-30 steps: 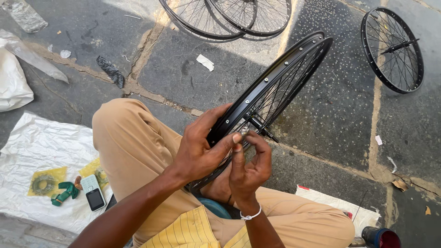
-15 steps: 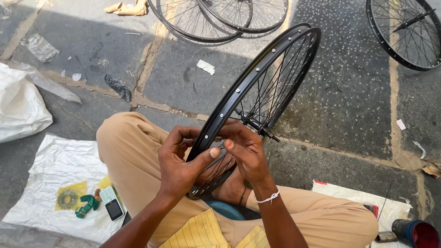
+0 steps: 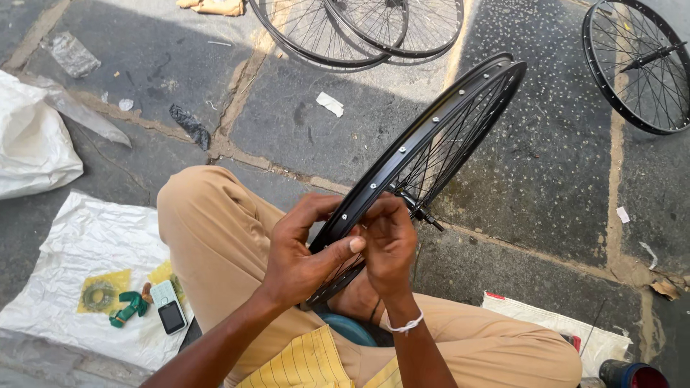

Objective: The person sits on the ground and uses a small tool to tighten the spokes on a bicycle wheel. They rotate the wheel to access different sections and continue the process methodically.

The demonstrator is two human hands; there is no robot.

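Observation:
A black spoked bicycle wheel rim (image 3: pixel 424 144) stands tilted on edge between my knees, its axle (image 3: pixel 424 212) sticking out to the right. My left hand (image 3: pixel 302 251) wraps the near part of the rim, thumb stretched across it. My right hand (image 3: pixel 390 241) is closed on the rim's inner side just next to that thumb, fingers pinched at a spoke end; what they pinch is hidden. A white band circles my right wrist.
Two more wheels (image 3: pixel 359 29) lie at the top, another wheel (image 3: pixel 636 65) at top right. A white sheet (image 3: pixel 65 251) at left carries a small phone (image 3: pixel 169 307), a green tool (image 3: pixel 129 307) and a sprocket (image 3: pixel 98 293). A white bag (image 3: pixel 29 144) lies far left.
My right hand has slid from the outer side of the rim onto it next to my left thumb. The view has drifted, shifting the wheel a little in frame.

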